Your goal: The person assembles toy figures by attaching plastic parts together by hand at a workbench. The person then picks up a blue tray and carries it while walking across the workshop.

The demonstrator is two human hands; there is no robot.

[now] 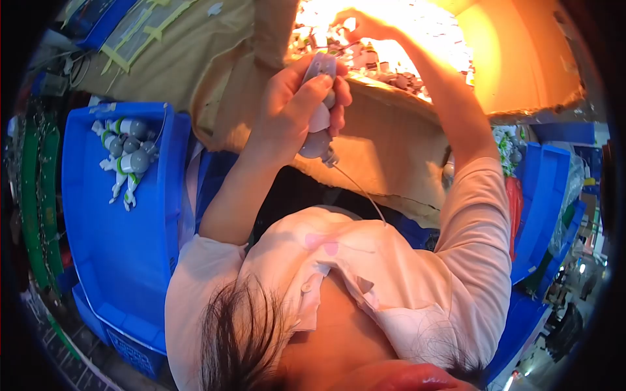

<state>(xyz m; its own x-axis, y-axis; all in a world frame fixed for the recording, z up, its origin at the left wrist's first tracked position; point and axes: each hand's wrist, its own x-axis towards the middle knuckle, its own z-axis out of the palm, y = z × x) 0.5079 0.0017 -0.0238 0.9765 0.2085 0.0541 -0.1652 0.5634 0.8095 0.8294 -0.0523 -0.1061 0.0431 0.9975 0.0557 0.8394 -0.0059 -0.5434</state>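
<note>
My left hand [293, 98] is closed around a grey-and-white toy figure part [319, 122], thumb pressed on its front. The piece is tilted, its pale grey end up between my fingertips and a rounded grey end below my palm. From a small knob at that lower end, a thin wire or rod [360, 189] runs down towards my shirt. My right hand [368, 29] is over a heap of small white and brown parts [385, 62] inside a cardboard box [521, 58]. Its fingers look bent together, but strong glare hides what they hold, if anything.
On my left stands a blue bin [117, 254] with several white, grey and green toy figures [127, 153] at its far end. More blue bins [542, 189] stand on the right, near a red bag [515, 212]. Brown paper [189, 65] covers the surface ahead.
</note>
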